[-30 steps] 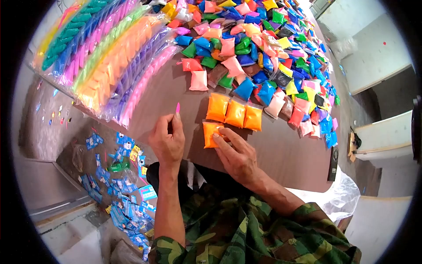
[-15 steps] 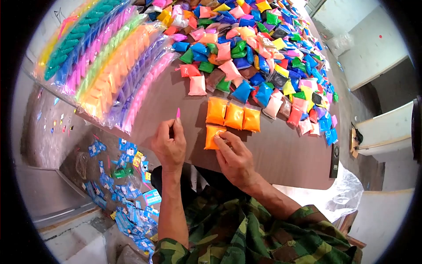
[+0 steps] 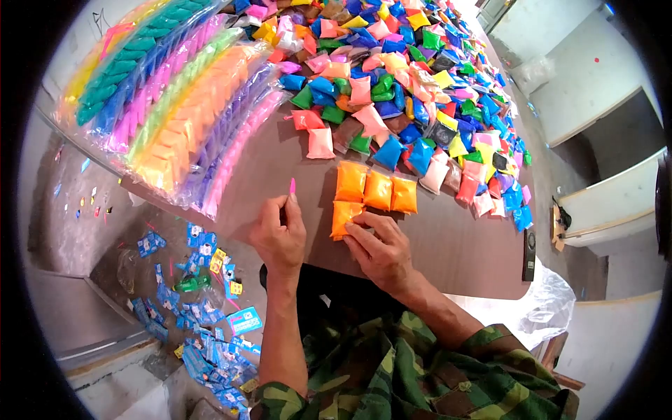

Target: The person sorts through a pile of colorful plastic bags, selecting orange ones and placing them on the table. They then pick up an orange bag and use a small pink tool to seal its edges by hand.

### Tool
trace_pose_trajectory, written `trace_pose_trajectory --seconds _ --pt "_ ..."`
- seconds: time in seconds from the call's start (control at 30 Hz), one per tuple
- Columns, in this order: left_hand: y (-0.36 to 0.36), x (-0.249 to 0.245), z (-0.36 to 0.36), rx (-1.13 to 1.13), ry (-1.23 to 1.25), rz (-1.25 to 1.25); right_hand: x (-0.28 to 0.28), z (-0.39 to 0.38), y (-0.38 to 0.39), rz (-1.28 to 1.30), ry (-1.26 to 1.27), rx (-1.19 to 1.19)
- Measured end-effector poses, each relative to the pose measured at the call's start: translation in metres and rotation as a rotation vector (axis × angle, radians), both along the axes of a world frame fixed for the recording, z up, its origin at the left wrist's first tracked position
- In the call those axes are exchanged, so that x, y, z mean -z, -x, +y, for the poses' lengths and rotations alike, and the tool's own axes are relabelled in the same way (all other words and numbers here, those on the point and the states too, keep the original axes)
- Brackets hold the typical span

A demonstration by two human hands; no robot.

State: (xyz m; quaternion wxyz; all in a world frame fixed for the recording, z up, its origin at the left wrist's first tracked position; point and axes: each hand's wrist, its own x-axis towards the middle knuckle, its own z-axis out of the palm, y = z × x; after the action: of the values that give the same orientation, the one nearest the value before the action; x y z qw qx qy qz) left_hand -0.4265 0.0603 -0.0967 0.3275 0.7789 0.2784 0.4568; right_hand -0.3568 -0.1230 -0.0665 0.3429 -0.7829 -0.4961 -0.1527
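Bagged strips of coloured packets [image 3: 175, 105] lie far left. The left hand [image 3: 280, 234] pinches a small pink stick [image 3: 292, 186], tip upward. Beside it, the right hand [image 3: 381, 252] lays close-set fingers on an orange packet [image 3: 344, 217] on the brown table [image 3: 455, 245], just below a row of three orange packets [image 3: 378, 187]. Whether the thumb grips it is unclear.

A heap of coloured packets [image 3: 420, 91] covers the brown table [image 3: 455, 245], bagged rows [image 3: 182, 105] alongside, blue wrappers [image 3: 203, 308] below.
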Motion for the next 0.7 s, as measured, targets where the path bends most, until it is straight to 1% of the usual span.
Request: trace_pose_trajectory --seconds 0.2,0.37,0.47,0.7 --pt "0.0 0.003 0.002 0.013 -0.011 -0.024 -0.003 0.001 0.007 -0.031 0.025 0.022" --pt "0.0 0.007 0.004 0.011 -0.043 -0.044 0.007 0.002 0.008 -0.062 0.005 0.054" --pt "0.001 0.007 0.001 0.008 -0.011 -0.002 0.005 -0.001 0.011 -0.052 0.002 0.069" --pt "0.002 0.006 0.004 0.05 0.0 -0.04 0.002 -0.002 0.013 -0.008 -0.015 0.115"
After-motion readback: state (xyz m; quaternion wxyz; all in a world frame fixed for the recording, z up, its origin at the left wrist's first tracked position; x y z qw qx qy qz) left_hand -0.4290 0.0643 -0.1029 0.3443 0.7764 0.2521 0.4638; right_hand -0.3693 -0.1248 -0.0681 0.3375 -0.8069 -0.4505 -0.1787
